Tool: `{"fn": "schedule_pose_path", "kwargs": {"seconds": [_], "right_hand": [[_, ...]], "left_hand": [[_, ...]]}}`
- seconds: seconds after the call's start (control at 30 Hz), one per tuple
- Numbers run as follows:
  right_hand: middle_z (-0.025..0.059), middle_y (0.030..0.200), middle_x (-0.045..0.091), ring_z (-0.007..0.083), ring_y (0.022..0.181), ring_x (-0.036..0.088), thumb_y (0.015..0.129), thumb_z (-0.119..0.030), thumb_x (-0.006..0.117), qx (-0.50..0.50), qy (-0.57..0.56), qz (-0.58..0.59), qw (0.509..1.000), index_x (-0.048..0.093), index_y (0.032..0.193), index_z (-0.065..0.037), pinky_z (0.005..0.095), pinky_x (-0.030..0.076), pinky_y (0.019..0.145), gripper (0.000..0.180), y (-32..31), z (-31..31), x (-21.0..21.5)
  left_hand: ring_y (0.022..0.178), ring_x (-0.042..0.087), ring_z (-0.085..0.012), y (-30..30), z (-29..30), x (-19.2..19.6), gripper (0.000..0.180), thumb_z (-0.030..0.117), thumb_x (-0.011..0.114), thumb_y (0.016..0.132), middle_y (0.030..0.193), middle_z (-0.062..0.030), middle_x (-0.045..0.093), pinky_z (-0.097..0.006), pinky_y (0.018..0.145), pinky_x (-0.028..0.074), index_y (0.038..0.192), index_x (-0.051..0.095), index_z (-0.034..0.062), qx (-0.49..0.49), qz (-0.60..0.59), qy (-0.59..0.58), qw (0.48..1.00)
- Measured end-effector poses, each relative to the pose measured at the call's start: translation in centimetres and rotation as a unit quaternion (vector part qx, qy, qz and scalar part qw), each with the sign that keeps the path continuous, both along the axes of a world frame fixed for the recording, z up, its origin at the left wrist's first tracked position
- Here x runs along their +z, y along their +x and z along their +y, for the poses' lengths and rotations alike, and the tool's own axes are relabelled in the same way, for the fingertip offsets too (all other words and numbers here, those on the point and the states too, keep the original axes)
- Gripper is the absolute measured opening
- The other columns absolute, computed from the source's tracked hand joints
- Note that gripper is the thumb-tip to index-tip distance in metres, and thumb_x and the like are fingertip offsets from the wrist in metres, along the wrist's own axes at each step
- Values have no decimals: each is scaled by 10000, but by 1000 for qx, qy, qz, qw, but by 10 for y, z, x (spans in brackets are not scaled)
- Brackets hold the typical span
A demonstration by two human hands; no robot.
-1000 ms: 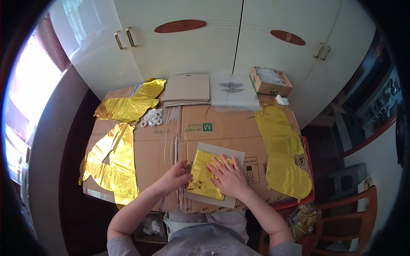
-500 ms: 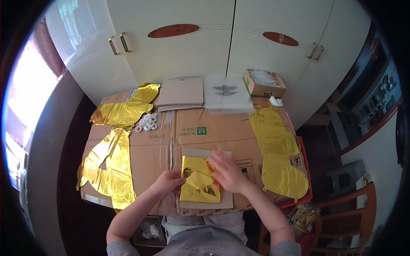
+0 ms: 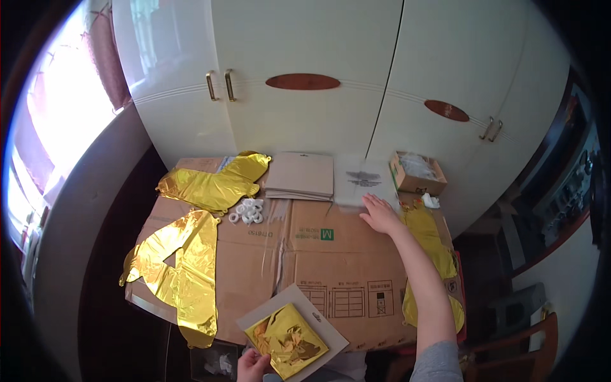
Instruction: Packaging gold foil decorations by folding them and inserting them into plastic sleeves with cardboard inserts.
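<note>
At the near edge of the table my left hand (image 3: 253,366) pinches the lower left corner of a folded gold foil balloon (image 3: 294,340) lying on a grey card (image 3: 331,334). Both are tilted at an angle. My right hand (image 3: 380,214) reaches far forward with fingers stretched out, at the near edge of a stack of clear plastic bags (image 3: 356,192); whether it touches them I cannot tell. Beside the bags lies a pile of brown-grey cards (image 3: 299,176).
Flat gold foil balloons lie at the left (image 3: 197,280), far left (image 3: 213,184) and right (image 3: 426,232). White rings (image 3: 247,211) sit near the cards. A small box (image 3: 420,175) of clear plastic pieces and crumpled white tissue (image 3: 431,201) stand back right. Cupboard doors (image 3: 299,121) rise behind the table.
My right hand has left the folded balloon and reached forward to the plastic bags. My left hand has drawn the card and balloon nearer and turned them. The view has shifted.
</note>
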State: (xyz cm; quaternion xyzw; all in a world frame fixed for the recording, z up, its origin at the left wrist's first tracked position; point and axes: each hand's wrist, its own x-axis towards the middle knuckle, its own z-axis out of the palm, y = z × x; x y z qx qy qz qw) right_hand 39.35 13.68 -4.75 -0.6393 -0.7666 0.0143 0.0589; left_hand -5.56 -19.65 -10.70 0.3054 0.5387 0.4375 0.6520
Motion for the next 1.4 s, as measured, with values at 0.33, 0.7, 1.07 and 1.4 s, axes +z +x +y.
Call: {"fn": "schedule_pose_path", "kwargs": {"seconds": [0.33, 0.7, 1.07, 1.4], "right_hand": [[119, 1083, 680, 311, 1027, 636, 937, -287, 554, -13, 8, -3, 1000, 663, 1081, -115, 437, 526, 833, 249, 9, 5, 9], [194, 1064, 628, 398, 991, 607, 906, -236, 562, -328, 204, 44, 921, 655, 988, -47, 482, 510, 832, 227, 148, 3, -3], [120, 954, 664, 310, 1001, 607, 834, -193, 672, -361, 199, -89, 907, 705, 797, -54, 433, 512, 858, 147, 205, -1, -20], [123, 1223, 629, 321, 1145, 579, 871, -333, 660, 105, 157, 29, 982, 624, 1131, -51, 416, 469, 968, 386, 56, 27, 2]], "left_hand": [[653, 544, -123, 15, 8, 34, 214, 236, 594, 966, 738, -28, 580, -298, 604, 481, 951, 609, 23, -131, -22, -104, 986], [785, 630, -156, 7, 7, 0, 311, 239, 605, 967, 940, -81, 672, -318, 681, 524, 1168, 613, 2, -159, -31, -69, 984], [924, 666, -206, 5, -3, -23, 332, 175, 591, 983, 1098, -90, 658, -349, 753, 565, 1282, 562, 33, -123, -114, -111, 980], [944, 647, -192, 3, -7, -30, 334, 181, 581, 990, 1108, -92, 650, -346, 760, 549, 1287, 561, 28, -136, -86, -85, 983]]}}
